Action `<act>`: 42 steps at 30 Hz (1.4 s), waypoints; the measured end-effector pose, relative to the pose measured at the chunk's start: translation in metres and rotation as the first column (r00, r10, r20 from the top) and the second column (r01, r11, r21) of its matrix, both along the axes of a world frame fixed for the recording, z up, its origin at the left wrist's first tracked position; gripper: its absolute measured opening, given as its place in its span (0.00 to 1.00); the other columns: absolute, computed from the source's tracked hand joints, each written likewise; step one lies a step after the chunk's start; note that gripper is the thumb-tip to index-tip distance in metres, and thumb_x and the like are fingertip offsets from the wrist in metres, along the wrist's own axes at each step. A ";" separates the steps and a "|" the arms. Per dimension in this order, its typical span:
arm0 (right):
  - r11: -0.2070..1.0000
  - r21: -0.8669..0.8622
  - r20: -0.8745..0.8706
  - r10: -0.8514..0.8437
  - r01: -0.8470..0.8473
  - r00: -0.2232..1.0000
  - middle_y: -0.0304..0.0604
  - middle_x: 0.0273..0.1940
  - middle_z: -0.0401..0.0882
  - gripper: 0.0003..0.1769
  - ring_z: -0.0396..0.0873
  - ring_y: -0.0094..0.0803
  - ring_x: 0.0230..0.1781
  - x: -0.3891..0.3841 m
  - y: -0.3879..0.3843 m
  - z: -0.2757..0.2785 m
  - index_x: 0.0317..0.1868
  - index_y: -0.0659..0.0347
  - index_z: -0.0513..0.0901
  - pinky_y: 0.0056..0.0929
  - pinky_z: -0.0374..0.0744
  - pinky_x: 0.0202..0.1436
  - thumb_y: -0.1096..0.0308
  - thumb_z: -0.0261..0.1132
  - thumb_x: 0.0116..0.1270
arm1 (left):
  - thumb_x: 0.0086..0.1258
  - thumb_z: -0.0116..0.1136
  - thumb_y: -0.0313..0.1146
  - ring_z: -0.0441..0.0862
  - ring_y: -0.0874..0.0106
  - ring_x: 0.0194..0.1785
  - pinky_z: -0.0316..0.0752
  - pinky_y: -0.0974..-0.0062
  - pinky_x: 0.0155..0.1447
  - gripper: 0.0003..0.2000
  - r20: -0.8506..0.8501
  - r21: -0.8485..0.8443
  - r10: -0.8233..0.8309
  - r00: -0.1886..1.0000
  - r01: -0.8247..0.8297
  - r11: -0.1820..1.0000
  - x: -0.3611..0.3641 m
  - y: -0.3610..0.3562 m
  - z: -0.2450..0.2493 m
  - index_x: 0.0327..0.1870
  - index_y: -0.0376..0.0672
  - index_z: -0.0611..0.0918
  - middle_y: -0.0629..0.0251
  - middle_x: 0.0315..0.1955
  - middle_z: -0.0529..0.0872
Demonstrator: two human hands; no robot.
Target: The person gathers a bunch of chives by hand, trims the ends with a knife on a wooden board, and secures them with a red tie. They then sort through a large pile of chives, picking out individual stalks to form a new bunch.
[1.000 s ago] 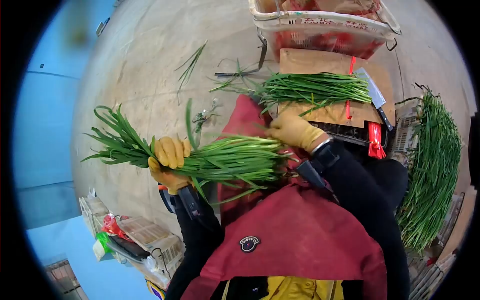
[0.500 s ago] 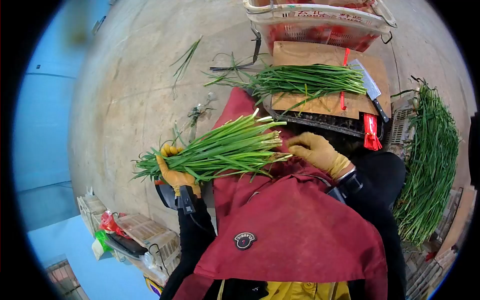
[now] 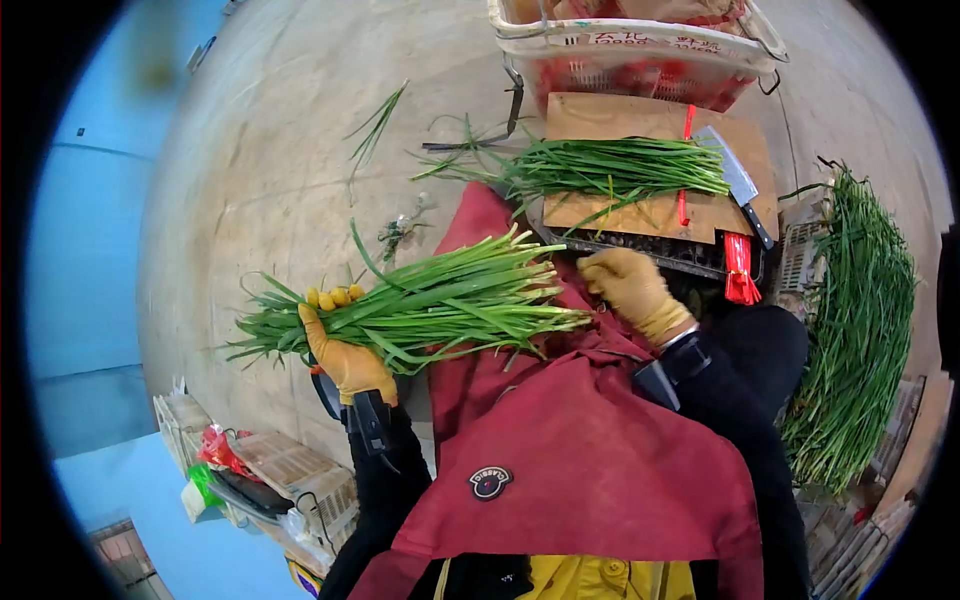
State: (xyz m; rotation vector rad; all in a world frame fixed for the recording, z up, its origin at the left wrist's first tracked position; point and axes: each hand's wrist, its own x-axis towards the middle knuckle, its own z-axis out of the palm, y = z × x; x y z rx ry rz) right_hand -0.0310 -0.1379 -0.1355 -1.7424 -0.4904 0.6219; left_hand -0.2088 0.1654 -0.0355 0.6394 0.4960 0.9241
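The gloved left hand (image 3: 340, 345) is clamped around a bunch of greens (image 3: 450, 300) near its leafy end, and the bunch lies level above the lap. At the bunch's three o'clock, the right hand (image 3: 632, 290) curls just beside the cut ends. I cannot tell whether it touches or grips anything. At twelve o'clock, more greens (image 3: 620, 165) and a knife (image 3: 735, 180) lie on a board (image 3: 620, 115).

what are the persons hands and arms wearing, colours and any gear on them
Both hands wear mustard-yellow gloves, the left hand and the right hand alike. The sleeves are black and long, reaching down to the glove cuffs. A black boxy device is strapped at each wrist, and a thin pale band shows at the right glove's cuff.
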 end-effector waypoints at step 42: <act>0.964 -0.141 0.362 0.261 -0.225 0.895 0.50 0.42 0.83 0.18 0.81 0.47 0.43 0.020 -0.036 0.053 0.49 0.56 0.83 0.39 0.79 0.46 0.61 0.66 0.59 | 0.75 0.53 0.40 0.82 0.65 0.52 0.78 0.63 0.59 0.13 -0.211 -0.179 -0.050 0.976 0.012 0.984 -0.027 -0.014 0.001 0.48 0.41 0.82 0.60 0.48 0.86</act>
